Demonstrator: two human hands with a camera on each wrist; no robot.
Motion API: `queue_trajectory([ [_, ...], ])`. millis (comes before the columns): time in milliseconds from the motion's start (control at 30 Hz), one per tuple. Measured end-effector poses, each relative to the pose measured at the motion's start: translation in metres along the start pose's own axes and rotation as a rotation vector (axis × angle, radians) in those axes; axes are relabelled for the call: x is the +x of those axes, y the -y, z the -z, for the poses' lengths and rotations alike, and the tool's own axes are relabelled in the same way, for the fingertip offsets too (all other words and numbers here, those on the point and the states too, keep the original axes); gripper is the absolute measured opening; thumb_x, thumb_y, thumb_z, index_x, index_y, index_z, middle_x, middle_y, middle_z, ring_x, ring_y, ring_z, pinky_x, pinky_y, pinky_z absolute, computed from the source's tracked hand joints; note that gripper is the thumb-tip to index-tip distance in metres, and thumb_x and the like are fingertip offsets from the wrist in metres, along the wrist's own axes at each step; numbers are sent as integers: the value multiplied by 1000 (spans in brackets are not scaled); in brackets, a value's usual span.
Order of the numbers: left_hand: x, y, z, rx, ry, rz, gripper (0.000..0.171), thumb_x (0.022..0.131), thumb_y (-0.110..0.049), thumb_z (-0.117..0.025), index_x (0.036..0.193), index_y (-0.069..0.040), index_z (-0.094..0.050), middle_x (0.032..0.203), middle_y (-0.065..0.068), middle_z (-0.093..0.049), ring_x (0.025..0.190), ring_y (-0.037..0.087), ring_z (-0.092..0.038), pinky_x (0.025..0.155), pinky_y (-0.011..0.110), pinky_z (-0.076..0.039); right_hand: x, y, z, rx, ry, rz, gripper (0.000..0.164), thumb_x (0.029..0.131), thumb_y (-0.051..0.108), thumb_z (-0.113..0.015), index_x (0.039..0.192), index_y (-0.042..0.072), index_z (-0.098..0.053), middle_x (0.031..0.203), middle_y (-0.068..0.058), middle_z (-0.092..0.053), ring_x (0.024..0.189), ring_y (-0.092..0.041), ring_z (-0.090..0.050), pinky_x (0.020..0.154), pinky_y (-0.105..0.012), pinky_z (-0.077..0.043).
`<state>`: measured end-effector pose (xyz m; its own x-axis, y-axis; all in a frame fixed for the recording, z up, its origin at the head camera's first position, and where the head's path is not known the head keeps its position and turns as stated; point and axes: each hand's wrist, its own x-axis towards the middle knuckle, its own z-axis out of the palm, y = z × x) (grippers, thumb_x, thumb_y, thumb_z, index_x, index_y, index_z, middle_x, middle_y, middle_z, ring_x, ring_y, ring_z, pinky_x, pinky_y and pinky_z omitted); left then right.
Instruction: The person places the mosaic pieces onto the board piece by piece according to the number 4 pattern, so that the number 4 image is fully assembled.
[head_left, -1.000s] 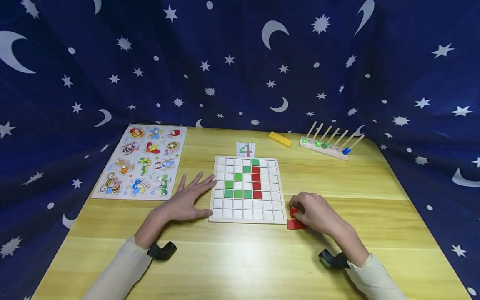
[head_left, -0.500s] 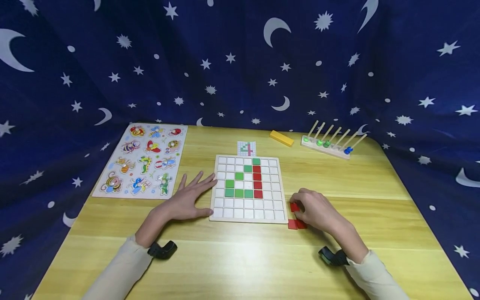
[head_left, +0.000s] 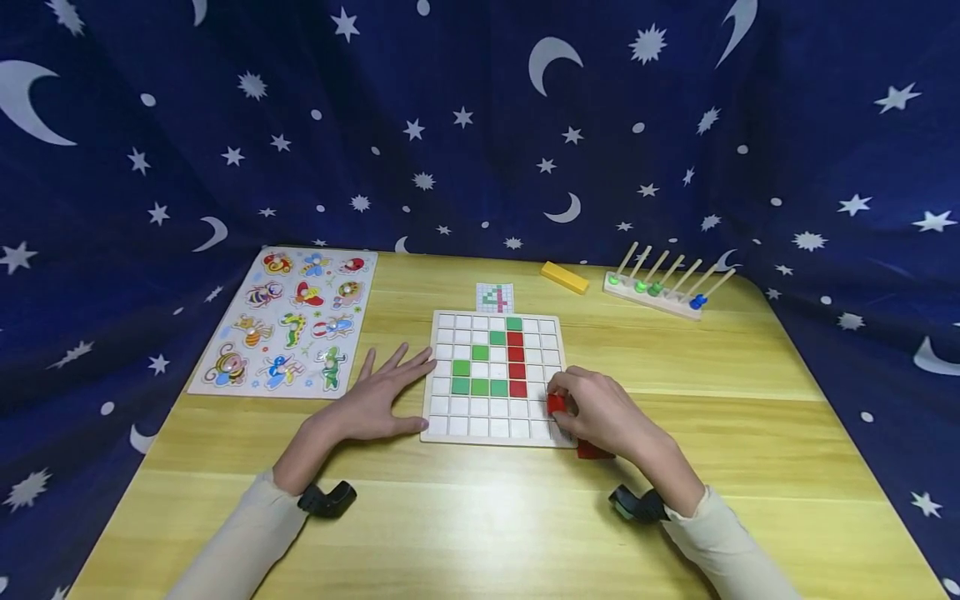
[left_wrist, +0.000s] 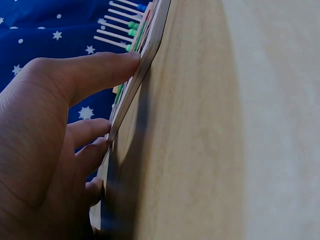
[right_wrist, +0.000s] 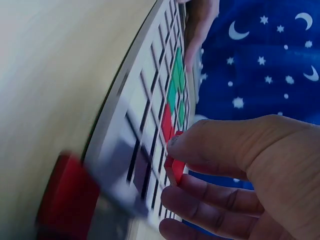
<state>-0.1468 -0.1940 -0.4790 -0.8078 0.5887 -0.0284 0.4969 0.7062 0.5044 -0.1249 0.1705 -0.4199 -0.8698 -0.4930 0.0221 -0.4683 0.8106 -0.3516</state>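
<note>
A square white grid board point(head_left: 477, 427) lies in the middle of the table, with green tiles point(head_left: 479, 387) and a column of red tiles point(head_left: 517, 354) set in its cells. My left hand point(head_left: 371, 406) has its fingers spread; thumb and fingertips touch the board's left edge, as the left wrist view also shows. Over the board's right side, my right hand point(head_left: 611, 412) pinches a red square tile point(right_wrist: 175, 167) between thumb and fingers. Just off the board's lower right corner lie loose red tiles point(head_left: 595, 450), partly hidden by the right hand.
Behind the board sits a small pattern card point(head_left: 495, 297). An insect peg puzzle point(head_left: 281, 325) lies at the left. Toward the back right are a yellow block point(head_left: 564, 277) and a wooden peg stand point(head_left: 652, 296) with beads. A starry blue cloth point(head_left: 480, 125) hangs behind.
My right hand has moved left from the loose red tiles to over the board's right side, carrying a red tile. The left hand stays at the board's edge.
</note>
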Motion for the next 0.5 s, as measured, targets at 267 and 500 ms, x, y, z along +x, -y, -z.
queue_trajectory([
  [267, 1, 1, -2, -1, 2, -3, 90, 86, -58, -69, 159, -24, -30, 166, -5, -17, 153, 28, -3, 114, 62, 13, 17, 18, -12, -2, 13, 84, 23, 77, 9, -81, 98, 8, -72, 85, 2, -61, 67, -12, -48, 60, -29, -44],
  [500, 2, 2, -2, -2, -4, -12, 90, 86, -57, -70, 159, -23, -30, 166, -4, -17, 152, 28, -3, 114, 62, 14, 27, 26, -22, 6, 16, 130, 19, 78, 8, -81, 95, 10, -73, 83, 2, -62, 68, -13, -49, 59, -28, -42],
])
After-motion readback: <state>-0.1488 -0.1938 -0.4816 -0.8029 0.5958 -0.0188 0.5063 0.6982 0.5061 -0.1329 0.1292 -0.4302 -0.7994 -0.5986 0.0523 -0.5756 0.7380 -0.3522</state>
